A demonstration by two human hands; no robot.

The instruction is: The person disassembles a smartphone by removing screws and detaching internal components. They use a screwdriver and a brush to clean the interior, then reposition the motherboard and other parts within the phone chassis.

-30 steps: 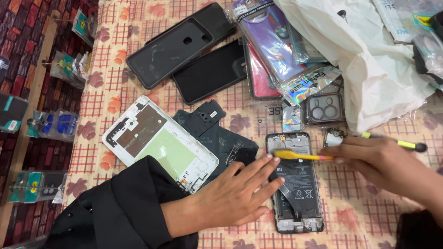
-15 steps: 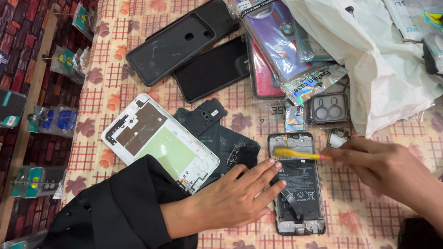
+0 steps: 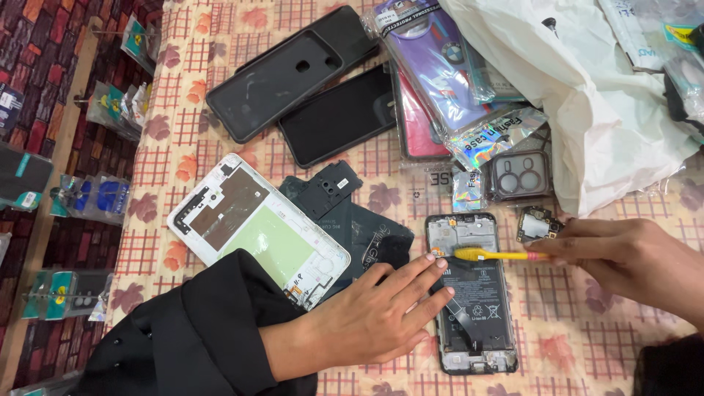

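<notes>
The left hand (image 3: 374,319) lay flat and open, fingers spread, pressing on the left edge of the opened phone (image 3: 471,293), holding nothing. The right hand (image 3: 623,257) was closed in a pinch on the yellow brush (image 3: 493,254), whose bristle end sat at the phone's top-left corner, right at the left fingertips. The phone lay on the checked cloth (image 3: 183,154) at about 5 o'clock from the middle of the view, back removed, battery and ribbon cable bare.

The risks, as I judged them: the bristles could snag the thin ribbon running down the middle and lift or tear it if the stroke went too low or too hard. The flat hand rested partly on the battery edge, so a heavy press might flex it. A loose small board (image 3: 537,224) sat just at 1 o'clock of the phone, near the right knuckles, and a sweep of that hand could knock it under the white bag (image 3: 587,110). The white frame (image 3: 257,227) at 9 o'clock lay partly beneath the black sleeve (image 3: 191,337) and could be dragged
</notes>
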